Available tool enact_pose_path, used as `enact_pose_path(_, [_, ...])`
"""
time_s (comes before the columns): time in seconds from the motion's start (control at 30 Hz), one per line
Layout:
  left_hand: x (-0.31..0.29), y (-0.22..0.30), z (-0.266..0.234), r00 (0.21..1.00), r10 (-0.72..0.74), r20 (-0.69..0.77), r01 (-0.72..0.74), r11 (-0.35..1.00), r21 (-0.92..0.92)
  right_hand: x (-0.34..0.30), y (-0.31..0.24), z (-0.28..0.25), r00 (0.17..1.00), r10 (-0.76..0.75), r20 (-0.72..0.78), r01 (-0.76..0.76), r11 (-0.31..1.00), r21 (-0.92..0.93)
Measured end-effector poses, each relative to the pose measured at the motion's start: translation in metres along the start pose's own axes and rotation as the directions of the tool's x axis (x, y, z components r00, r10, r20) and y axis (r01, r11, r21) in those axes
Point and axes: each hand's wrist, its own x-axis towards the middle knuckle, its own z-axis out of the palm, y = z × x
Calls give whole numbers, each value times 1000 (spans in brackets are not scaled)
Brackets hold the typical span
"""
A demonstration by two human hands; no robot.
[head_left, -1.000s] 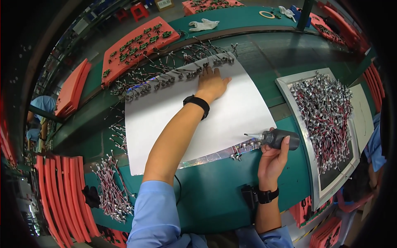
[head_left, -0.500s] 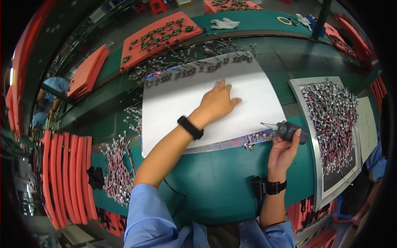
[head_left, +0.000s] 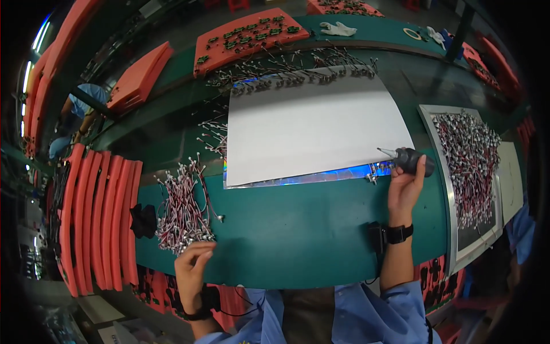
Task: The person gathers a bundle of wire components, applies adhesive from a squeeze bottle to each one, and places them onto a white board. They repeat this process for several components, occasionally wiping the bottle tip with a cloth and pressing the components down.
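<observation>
My right hand (head_left: 405, 192) is wrapped round a dark squeeze bottle (head_left: 413, 162) with a thin, pale nozzle pointing left. The nozzle tip is over the right edge of a large white sheet (head_left: 315, 123). Low on the left, my left hand (head_left: 193, 269) is by the near end of a pile of wired metal parts (head_left: 184, 209). Its fingers are loosely bent, thumb a little apart, and I see nothing in them. Several small wired parts (head_left: 298, 71) lie along the sheet's far edge, and a few more (head_left: 373, 172) by its near right corner. Shiny film (head_left: 298, 176) shows beneath the sheet.
A metal-framed tray (head_left: 450, 229) heaped with wired parts stands at right. Red foam slabs (head_left: 100, 218) stand upright at left, beside a black cloth (head_left: 143, 221). Across the table, a red foam board (head_left: 246, 37) carries green parts. A white glove (head_left: 338, 28) lies beyond. Another person (head_left: 86, 103) is far left.
My left hand has left the white sheet and come back toward me, down to the pile at the left. The right hand still holds the bottle near the same corner; the view has shifted.
</observation>
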Motion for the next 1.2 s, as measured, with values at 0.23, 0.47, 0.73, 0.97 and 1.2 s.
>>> enact_pose_path(0.23, [-34,-36,-24,894,125,-431,68,912,405,-3,15,-1,1000,13,25,-13,999,-32])
enact_pose_path(0.47, [-8,-51,-10,885,199,-420,23,884,466,-16,28,7,983,81,165,-65,993,-102])
enact_pose_path(0.73, [32,-49,6,952,242,-190,-68,768,637,-25,41,12,968,152,199,-124,981,-147])
enact_pose_path(0.97, [62,-68,39,986,165,-13,-95,630,771,-28,38,15,978,113,176,-88,986,-142])
enact_pose_path(1.2, [72,-34,17,960,-144,-240,133,989,-62,-35,31,23,985,112,130,-93,985,-145])
